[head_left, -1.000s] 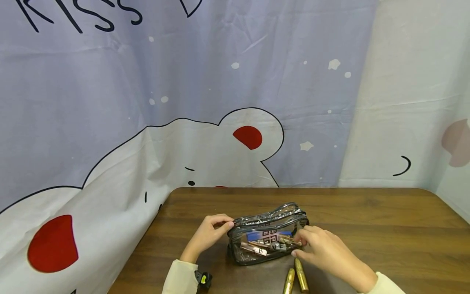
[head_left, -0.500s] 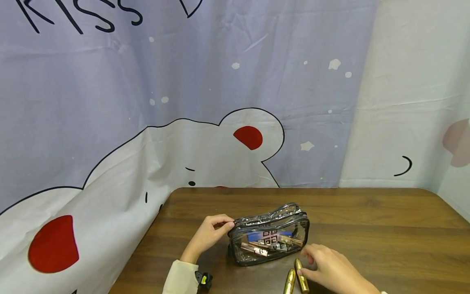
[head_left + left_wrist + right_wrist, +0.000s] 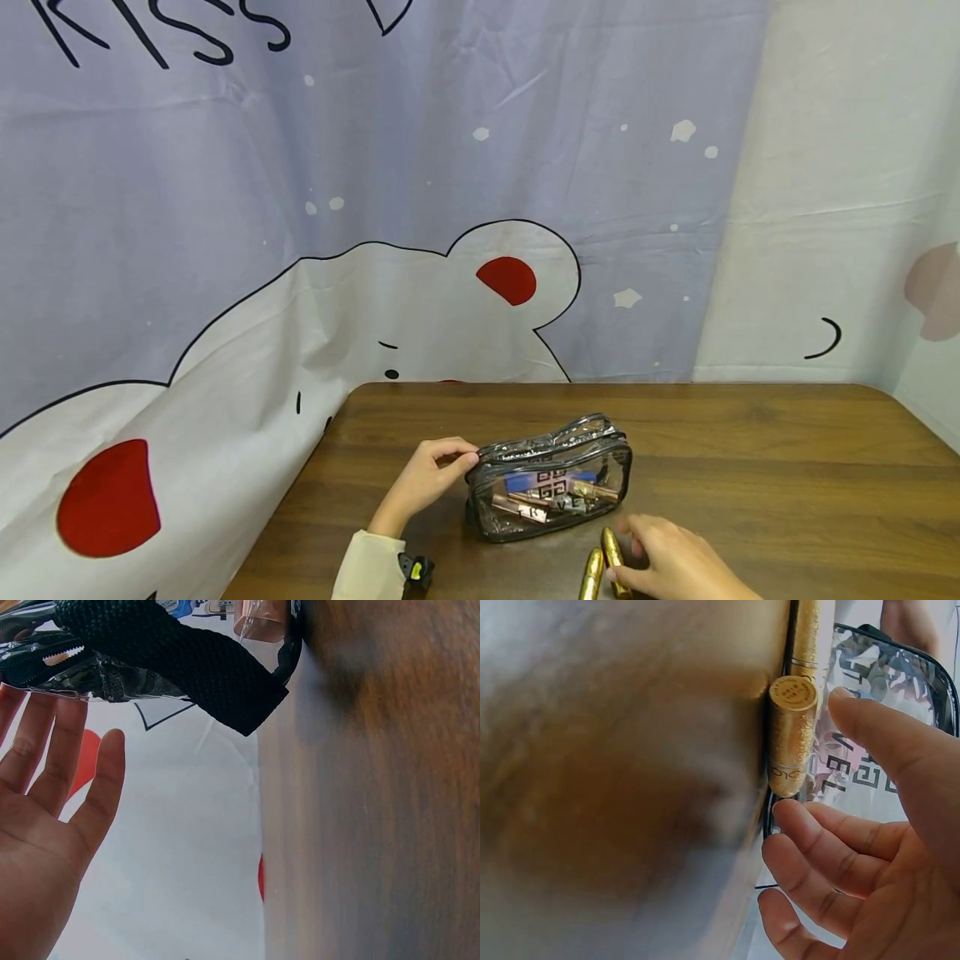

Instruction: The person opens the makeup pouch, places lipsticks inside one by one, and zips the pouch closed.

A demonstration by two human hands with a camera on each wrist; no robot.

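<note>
A clear zip pouch (image 3: 517,452) with black trim stands on the wooden table, cosmetics showing through its side. My left hand (image 3: 431,477) pinches its upper left corner between thumb and forefinger. In the left wrist view, the other fingers (image 3: 67,742) extend below the zip edge, beside a black woven strap (image 3: 172,664). Two gold lipstick tubes (image 3: 612,546) lie side by side in front of the pouch. Around the right-hand tube (image 3: 792,739), my right hand (image 3: 667,554) has its thumb and fingers spread, with a gap between them in the right wrist view.
Inside the pouch are a blue-and-pink item (image 3: 521,482) and several slim metallic tubes (image 3: 521,507). A printed cloth (image 3: 420,308) hangs behind the table's far edge. Bare wood (image 3: 787,483) extends to the right of the pouch.
My right hand has moved from the pouch's right front down to the right-hand gold tube. The left hand keeps its place at the pouch corner.
</note>
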